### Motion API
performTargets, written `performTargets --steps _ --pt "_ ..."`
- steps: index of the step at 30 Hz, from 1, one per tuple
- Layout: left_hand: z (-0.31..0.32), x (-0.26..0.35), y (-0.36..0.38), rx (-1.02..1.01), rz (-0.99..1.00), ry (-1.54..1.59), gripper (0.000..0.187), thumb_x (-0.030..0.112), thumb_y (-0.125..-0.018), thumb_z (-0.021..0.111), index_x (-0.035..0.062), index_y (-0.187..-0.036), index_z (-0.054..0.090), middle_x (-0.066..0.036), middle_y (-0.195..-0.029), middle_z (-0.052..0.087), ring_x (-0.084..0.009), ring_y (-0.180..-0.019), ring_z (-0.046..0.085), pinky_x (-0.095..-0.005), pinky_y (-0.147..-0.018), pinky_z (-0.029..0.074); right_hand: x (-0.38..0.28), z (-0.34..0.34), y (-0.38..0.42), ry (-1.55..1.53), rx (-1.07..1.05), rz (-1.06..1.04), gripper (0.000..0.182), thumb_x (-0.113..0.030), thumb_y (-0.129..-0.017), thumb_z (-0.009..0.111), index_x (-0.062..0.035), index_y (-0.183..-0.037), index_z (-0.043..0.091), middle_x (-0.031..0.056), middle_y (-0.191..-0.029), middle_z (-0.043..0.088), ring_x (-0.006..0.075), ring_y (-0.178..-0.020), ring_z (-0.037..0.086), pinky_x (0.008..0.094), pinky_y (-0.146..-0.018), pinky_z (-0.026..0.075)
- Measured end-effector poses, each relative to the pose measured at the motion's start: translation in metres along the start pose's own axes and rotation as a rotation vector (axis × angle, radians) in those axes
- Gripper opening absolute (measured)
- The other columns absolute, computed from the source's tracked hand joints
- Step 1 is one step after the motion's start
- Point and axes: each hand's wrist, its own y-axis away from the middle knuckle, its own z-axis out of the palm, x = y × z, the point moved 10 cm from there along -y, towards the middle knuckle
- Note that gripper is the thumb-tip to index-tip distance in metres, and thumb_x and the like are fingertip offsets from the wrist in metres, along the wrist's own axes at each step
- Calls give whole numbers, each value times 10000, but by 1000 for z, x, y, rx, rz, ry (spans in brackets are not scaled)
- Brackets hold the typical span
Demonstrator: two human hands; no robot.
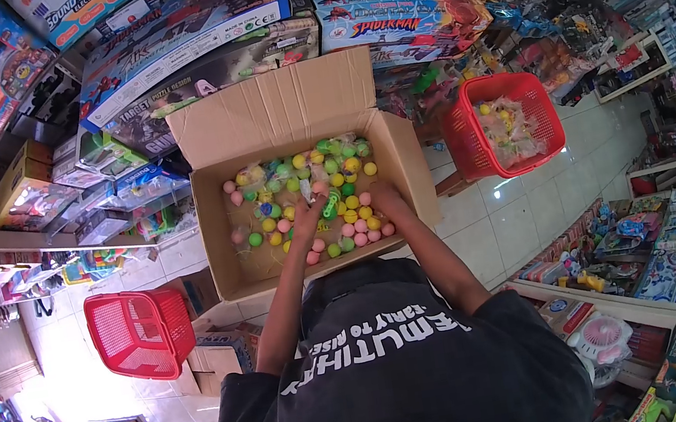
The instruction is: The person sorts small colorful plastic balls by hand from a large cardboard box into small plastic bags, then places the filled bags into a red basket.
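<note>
An open cardboard box (277, 98) stands in front of me with several small pink, yellow and green balls inside, some in clear plastic bags. My left hand (306, 216) is over the middle of the box, fingers closed at a bright green plastic piece (331, 205) whose kind I cannot make out. My right hand (387, 197) reaches down among the balls near the box's right wall. Its fingers point away from me and are mostly hidden. Pink balls (360, 227) and yellow balls (352, 202) lie between the two hands.
To the right stands a red plastic basket (466, 131) holding bagged balls. Another red basket (146, 362) is at the lower left, beside a smaller carton (214, 365). Boxed toys (405, 17) are stacked behind the box. Shelves of toys line both sides of the tiled floor (530, 208).
</note>
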Motion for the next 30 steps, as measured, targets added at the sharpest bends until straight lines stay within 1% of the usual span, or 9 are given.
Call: performTargets --steps 5,7,11,14,16,18,20,25,30 --pt "7 8 20 -78 -193 168 437 186 -839 577 32 -1208 401 -81 -1043 517 -200 -924 551 -351 -703 521 0 -35 22 -114 103 13 209 -156 -756 582 9 -883 599 227 -863 616 362 -830 603 414 -710 487" --pt "9 14 25 -84 -208 165 435 187 -839 581 30 -1205 408 -74 -1066 505 -192 -920 540 -335 -683 524 -3 -58 37 -309 198 -22 228 -170 -731 609 8 -874 608 191 -850 627 346 -827 608 376 -698 491" --pt "12 16 24 -109 -140 83 409 189 -842 581 30 -1185 424 -58 -1049 500 -183 -921 525 -312 -680 515 -23 -95 69 -551 288 -126 204 -161 -761 581 2 -882 564 207 -868 604 354 -820 595 406 -706 468" --pt "20 12 17 -161 -4 -65 364 191 -848 572 29 -1147 441 -44 -997 498 -177 -938 516 -304 -688 510 -39 -107 91 -799 274 -267 159 -147 -792 555 -17 -884 555 143 -812 601 261 -759 605 341 -674 466" --pt "33 34 31 -173 0 -55 366 196 -852 569 35 -1150 430 -44 -999 486 -178 -956 510 -305 -698 507 -52 -106 103 -1100 115 -326 121 -81 -824 515 -16 -920 548 46 -791 574 121 -746 555 256 -682 442" --pt "48 48 38 -203 8 -46 369 201 -856 566 40 -1154 419 -44 -1002 474 -179 -973 504 -307 -709 504 -54 -109 113 -1163 88 -322 104 -81 -834 506 -24 -910 549 25 -795 559 101 -751 534 239 -692 430" --pt "72 39 46 -300 -156 279 405 202 -863 563 52 -1188 373 -49 -1050 436 -180 -1007 491 -332 -720 506 -48 -113 123 -1219 65 -310 91 -81 -844 496 -32 -900 549 4 -799 544 80 -756 513 223 -702 418" --pt "108 59 56 -402 -191 304 415 194 -864 566 62 -1189 344 -62 -1084 395 -182 -1007 488 -356 -712 516 -27 -118 146 -1326 27 -259 102 -103 -841 557 -50 -923 530 -24 -799 510 64 -768 489 213 -697 410" --pt "155 81 61 -472 -120 252 371 184 -857 582 49 -1121 359 -81 -1072 391 -175 -945 510 -350 -701 521 13 -138 175 -1338 277 -316 202 -121 -796 635 -52 -903 478 -3 -773 498 69 -678 480 212 -586 421"
